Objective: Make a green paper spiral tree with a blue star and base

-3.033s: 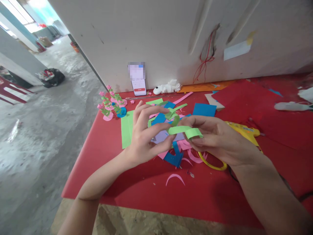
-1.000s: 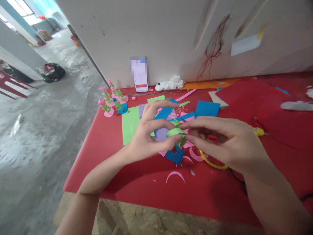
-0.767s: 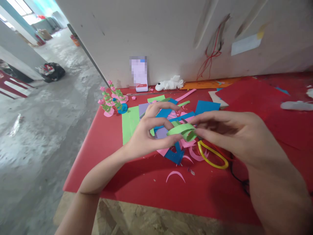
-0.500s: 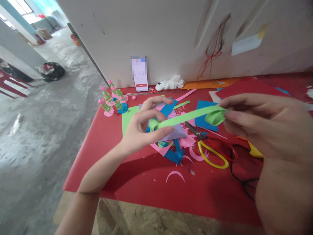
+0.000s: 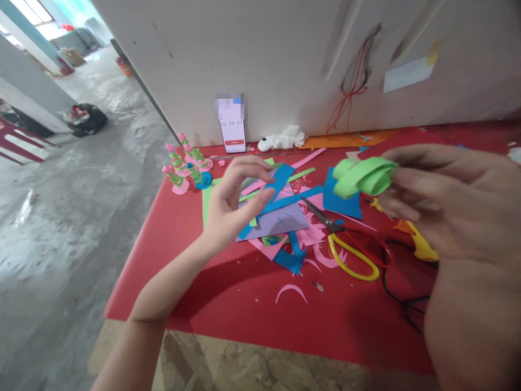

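A green paper strip (image 5: 364, 176), coiled into loose loops, is pinched by one end between the thumb and fingers of my right hand (image 5: 439, 201). Its other end hangs free on the left. My left hand (image 5: 236, 198) is raised over the paper pile with thumb and fingers apart and nothing between them. Below it lie blue paper strips (image 5: 291, 201), a purple sheet (image 5: 283, 220) and pink scraps (image 5: 311, 233). Scissors (image 5: 353, 255) with yellow and red handles rest, blades partly spread, between the two hands on the red table (image 5: 244, 304).
Small paper flowers with curled green stems (image 5: 179, 163) stand at the table's left back. A phone (image 5: 233, 127) showing a timer leans on the white panel (image 5: 264, 60). A white figure (image 5: 280, 140) lies beside it. Black cord (image 5: 401, 296) lies at the right.
My left hand has let go of the green strip, which was stretched between both hands. The strip has sprung back into a coil at my right hand.
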The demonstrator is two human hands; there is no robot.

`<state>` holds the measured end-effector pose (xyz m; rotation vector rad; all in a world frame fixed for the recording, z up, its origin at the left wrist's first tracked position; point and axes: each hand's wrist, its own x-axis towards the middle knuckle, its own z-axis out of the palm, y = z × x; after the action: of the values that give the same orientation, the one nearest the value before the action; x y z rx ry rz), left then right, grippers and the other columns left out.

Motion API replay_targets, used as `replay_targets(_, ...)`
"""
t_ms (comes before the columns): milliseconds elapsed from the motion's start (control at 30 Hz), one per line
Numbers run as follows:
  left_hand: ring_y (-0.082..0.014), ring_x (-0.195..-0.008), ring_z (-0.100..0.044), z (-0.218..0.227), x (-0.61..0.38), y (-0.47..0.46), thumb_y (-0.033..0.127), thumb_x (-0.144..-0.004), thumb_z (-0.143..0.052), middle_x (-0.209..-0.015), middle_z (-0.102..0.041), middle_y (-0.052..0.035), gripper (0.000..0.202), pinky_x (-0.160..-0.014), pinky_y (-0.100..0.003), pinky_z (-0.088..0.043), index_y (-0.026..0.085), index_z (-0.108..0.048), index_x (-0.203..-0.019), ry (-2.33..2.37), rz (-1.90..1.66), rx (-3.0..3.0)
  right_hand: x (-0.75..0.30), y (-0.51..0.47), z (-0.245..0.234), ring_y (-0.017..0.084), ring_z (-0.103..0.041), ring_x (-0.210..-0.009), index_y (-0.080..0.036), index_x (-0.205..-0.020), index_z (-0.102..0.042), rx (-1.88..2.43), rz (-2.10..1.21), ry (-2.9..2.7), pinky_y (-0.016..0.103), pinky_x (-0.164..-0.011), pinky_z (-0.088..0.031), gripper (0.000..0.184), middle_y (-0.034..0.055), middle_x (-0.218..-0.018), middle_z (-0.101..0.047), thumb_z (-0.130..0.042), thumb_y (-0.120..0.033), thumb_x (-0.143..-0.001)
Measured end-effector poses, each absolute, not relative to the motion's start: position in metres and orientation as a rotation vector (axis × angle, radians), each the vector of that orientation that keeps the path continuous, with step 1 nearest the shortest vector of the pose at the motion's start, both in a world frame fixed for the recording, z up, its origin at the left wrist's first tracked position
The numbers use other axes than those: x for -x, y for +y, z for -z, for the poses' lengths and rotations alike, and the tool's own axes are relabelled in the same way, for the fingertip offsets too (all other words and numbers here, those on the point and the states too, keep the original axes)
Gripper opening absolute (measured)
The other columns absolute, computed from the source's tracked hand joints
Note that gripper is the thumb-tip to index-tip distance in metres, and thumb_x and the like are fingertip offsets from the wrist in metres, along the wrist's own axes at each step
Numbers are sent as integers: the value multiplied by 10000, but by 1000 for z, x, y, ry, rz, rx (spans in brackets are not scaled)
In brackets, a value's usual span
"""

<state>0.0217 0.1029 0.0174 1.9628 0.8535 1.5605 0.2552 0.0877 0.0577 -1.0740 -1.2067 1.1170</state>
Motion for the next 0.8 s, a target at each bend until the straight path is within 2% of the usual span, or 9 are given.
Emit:
replay_targets(67, -142, -1056, -582, -16, -29, 98, 359, -813, -641, -1041, -619, -39, 189, -956, -334, -504, 245, -602, -958, 831, -1475, -2123, -244, 86, -55, 11, -399, -391, -148, -796, -649, 1084, -1264, -1225, 199, -384, -228, 116, -33, -550, -497, -698, -197, -703)
replay_targets(200, -148, -992, -594, -11, -38, 94, 424, -745, -703, -1024, -625, -57, 316, -883, -327, -509, 205, -587, -941, 856, -1504, -2319, -226, 83, -49, 7, -390, -366, -168, -877, -572, 1068, -1515, -1213, 185, -359, -226, 262, -51, -592, -517, -712, -299, -700)
replay_targets(367, -142, -982, -601, -10, -36, 95, 327, -807, -650, -1003, -618, -44, 148, -856, -329, -505, 203, -571, -817, 934, -1545, -2278, -222, 83, -43, 12, -332, -347, -183, -935, -535, 1096, -1632, -1313, 187, -326, -202, 343, -47, -608, -523, -681, -403, -716)
replay_targets(467, -153, -994, -598, -14, -33, 94, 264, -813, -636, -1016, -622, -44, 104, -874, -360, -490, 197, -568, -770, 941, -1519, -2288, -228, 83, -41, 23, -407, -472, -224, -1016, -593, 1191, -1332, -1475, 184, -390, -300, 327, -14, -754, -552, -668, -414, -760)
replay_targets(633, -168, -1046, -571, -21, -32, 89, 228, -793, -642, -1062, -627, -58, 73, -914, -381, -450, 189, -590, -759, 973, -1365, -2442, -231, 80, -39, 51, -457, -608, -236, -964, -655, 991, -418, -1873, 208, -532, -412, 189, 4, -852, -557, -672, -282, -782)
replay_targets(800, -167, -1053, -563, -23, -34, 86, 227, -784, -647, -1099, -626, -64, 43, -947, -381, -434, 200, -613, -785, 937, -1306, -2534, -224, 76, -37, 95, -581, -823, -221, -952, -651, 854, -184, -2081, 207, -629, -482, 138, 19, -927, -607, -643, -213, -814)
